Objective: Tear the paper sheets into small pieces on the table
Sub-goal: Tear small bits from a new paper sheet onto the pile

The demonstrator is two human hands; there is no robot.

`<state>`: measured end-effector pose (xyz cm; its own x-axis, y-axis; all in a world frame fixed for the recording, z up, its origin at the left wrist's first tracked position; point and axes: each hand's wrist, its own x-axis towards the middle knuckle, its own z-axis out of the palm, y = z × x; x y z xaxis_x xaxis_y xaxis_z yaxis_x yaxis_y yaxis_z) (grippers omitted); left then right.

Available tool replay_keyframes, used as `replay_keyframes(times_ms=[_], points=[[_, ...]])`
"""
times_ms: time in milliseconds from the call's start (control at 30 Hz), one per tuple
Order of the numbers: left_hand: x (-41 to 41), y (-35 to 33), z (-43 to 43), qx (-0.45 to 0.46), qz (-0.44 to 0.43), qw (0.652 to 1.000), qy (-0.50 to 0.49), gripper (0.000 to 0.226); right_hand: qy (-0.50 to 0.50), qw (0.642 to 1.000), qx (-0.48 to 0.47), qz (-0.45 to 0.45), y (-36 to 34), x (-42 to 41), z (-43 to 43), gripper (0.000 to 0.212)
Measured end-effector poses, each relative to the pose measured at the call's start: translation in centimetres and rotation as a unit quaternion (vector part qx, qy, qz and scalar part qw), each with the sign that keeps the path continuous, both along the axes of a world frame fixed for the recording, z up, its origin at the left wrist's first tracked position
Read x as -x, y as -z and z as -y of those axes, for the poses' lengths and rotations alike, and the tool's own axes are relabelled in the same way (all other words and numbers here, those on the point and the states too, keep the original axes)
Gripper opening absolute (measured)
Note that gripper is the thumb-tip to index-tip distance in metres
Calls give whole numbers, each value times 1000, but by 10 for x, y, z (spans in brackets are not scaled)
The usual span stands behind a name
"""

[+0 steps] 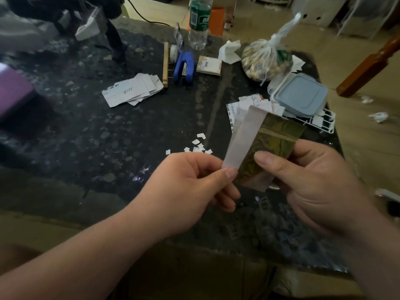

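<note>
The left hand pinches a narrow white paper strip, and the right hand pinches the olive-green patterned sheet touching it, above the dark stone table's near right. An uneven pull could skew the tear, and scraps could drift off the right edge. The handwriting on the stacked white slips and the print on the bottle's green label are unreadable.
</note>
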<state>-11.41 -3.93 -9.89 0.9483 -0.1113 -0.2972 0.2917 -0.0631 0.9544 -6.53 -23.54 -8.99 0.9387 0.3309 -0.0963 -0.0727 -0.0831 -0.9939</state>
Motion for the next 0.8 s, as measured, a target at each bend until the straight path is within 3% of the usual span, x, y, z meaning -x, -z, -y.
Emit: replay_keyframes(times_ms=[233,467,600,800], points=[[1,5,2,-45,10,998,37,24,56,997,-61,-2,3,-1,-3,25],[2,5,5,-81,62,995,-19,17,88,995,-8,48,-1,8,-6,12],[-3,2,7,-74,86,991,-64,18,87,992,29,89,-1,13,-12,17],[-1,4,8,-47,65,995,-51,17,97,991,5,90,5,14,-11,10]])
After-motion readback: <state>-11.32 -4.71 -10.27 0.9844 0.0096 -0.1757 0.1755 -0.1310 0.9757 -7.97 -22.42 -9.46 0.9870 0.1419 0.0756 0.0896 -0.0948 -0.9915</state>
